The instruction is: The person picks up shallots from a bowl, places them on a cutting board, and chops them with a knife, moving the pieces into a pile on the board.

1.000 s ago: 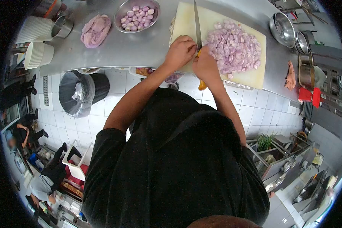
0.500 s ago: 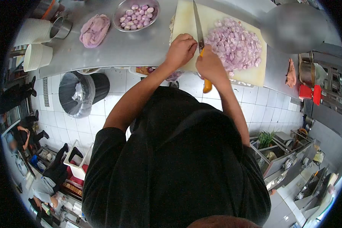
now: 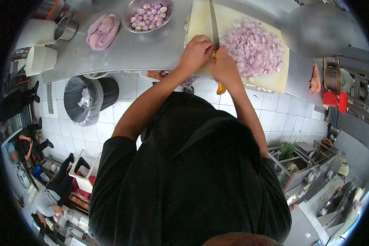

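Observation:
My right hand (image 3: 225, 65) is wrapped round the yellow handle of a knife (image 3: 214, 24), whose long blade points away from me over the cutting board (image 3: 201, 16). Beside the blade, on its left, my left hand (image 3: 197, 52) is closed with its fingers curled; whatever it holds is hidden. A broad heap of sliced shallots (image 3: 254, 47) covers the right part of the board. Left of the board, a metal bowl (image 3: 148, 16) contains whole peeled shallots.
A pinkish cloth (image 3: 103, 32) and stacked white containers (image 3: 41, 60) are on the metal counter (image 3: 90, 61). Below its edge stands a lined black bin (image 3: 83, 100). Another cloth (image 3: 315, 78) lies at the right. Other people (image 3: 55, 192) are at the lower left.
My right hand and the knife handle have shifted slightly left, nearer my left hand. The blade has moved a little right beside my left fingers.

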Motion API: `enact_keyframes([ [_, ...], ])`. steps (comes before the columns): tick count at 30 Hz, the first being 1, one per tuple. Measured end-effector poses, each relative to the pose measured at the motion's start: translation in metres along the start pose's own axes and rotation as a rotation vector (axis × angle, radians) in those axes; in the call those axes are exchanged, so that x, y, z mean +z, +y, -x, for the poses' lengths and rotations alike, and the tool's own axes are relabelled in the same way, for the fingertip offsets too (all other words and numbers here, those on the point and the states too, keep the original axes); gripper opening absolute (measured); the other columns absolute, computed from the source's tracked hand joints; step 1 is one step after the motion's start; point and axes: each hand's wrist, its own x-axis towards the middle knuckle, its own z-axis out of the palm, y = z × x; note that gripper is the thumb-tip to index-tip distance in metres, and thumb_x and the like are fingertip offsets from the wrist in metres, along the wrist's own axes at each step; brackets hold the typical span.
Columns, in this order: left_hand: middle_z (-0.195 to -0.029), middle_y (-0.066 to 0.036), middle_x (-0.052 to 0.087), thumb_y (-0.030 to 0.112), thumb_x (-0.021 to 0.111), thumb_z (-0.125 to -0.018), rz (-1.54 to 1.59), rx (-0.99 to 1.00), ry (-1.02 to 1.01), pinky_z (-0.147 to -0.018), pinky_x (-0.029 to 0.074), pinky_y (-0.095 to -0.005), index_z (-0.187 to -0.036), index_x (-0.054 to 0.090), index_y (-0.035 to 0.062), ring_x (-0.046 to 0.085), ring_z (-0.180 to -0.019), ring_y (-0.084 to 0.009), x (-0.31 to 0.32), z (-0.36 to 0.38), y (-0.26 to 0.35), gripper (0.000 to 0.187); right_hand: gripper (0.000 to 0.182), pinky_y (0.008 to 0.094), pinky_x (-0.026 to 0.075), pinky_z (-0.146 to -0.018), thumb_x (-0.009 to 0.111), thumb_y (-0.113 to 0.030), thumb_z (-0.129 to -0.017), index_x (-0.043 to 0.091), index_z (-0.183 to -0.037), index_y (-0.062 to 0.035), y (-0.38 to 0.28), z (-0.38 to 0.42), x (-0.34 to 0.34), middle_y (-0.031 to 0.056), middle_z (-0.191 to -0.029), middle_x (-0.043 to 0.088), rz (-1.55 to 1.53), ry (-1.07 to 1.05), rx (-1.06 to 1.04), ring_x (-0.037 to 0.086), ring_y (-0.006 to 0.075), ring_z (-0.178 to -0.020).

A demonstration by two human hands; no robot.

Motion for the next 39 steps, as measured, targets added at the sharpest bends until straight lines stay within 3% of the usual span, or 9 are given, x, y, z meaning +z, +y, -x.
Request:
enact_keyframes([
  [9, -0.093, -0.01, 0.065, 0.007, 0.069, -0.081, -0.043, 0.021, 0.018, -0.084, 0.05, -0.0406, -0.091, 0.071, 0.003, 0.062, -0.094, -0.0318, 0.0, 0.0, 0.002, 0.011, 0.021, 0.0443, 0.054, -0.047, 0.048, -0.008, -0.091, 0.04, -0.103, 0.0068, -0.021, 0.008, -0.049, 0.028, -0.076, 0.064, -0.169, -0.234, 0.159, 0.067, 0.0347, -0.056],
  [18, -0.088, -0.01, 0.063, 0.003, 0.069, -0.078, -0.026, 0.06, 0.062, -0.08, 0.051, -0.04, -0.085, 0.071, 0.0029, 0.061, -0.089, -0.0314, 0.001, -0.001, 0.004, 0.007, 0.02, 0.0423, 0.052, -0.047, 0.048, -0.007, -0.091, 0.041, -0.102, 0.0077, -0.016, 0.012, -0.039, 0.0246, -0.068, 0.061, -0.165, -0.202, 0.116, 0.064, 0.0321, -0.048],
  [21, -0.093, -0.01, 0.066, 0.006, 0.069, -0.082, -0.034, 0.021, 0.006, -0.084, 0.051, -0.0399, -0.092, 0.071, 0.0024, 0.062, -0.093, -0.0319, 0.0, -0.001, 0.003, 0.011, 0.02, 0.0425, 0.051, -0.047, 0.048, -0.007, -0.09, 0.04, -0.101, 0.008, -0.007, 0.009, -0.028, 0.0236, -0.065, 0.061, -0.133, -0.153, 0.058, 0.064, 0.0322, -0.048],
  [30, -0.089, -0.01, 0.064, 0.005, 0.069, -0.079, -0.03, 0.048, 0.057, -0.081, 0.051, -0.0406, -0.086, 0.073, 0.0041, 0.061, -0.09, -0.0313, 0.002, -0.002, 0.003, 0.008, 0.021, 0.0447, 0.051, -0.049, 0.049, -0.007, -0.089, 0.04, -0.101, 0.0074, -0.004, 0.006, -0.021, 0.027, -0.071, 0.062, -0.079, -0.131, 0.037, 0.064, 0.0336, -0.049],
  [33, -0.095, -0.01, 0.066, 0.008, 0.069, -0.082, -0.046, -0.004, 0.007, -0.084, 0.051, -0.0401, -0.095, 0.072, 0.0024, 0.062, -0.094, -0.0321, 0.001, 0.0, 0.003, 0.014, 0.022, 0.0462, 0.052, -0.05, 0.049, -0.008, -0.089, 0.039, -0.102, 0.0064, 0.013, -0.004, 0.013, 0.0279, -0.077, 0.063, 0.04, 0.115, -0.136, 0.065, 0.035, -0.052],
  [39, -0.095, -0.01, 0.065, 0.009, 0.07, -0.081, -0.062, 0.008, -0.007, -0.084, 0.05, -0.039, -0.095, 0.073, 0.0034, 0.061, -0.095, -0.0309, 0.003, -0.003, 0.003, 0.015, 0.027, 0.0482, 0.054, -0.058, 0.053, -0.014, -0.091, 0.043, -0.109, 0.003, 0.023, -0.012, -0.002, 0.028, -0.08, 0.064, -0.195, -0.098, 0.093, 0.066, 0.0377, -0.057],
])
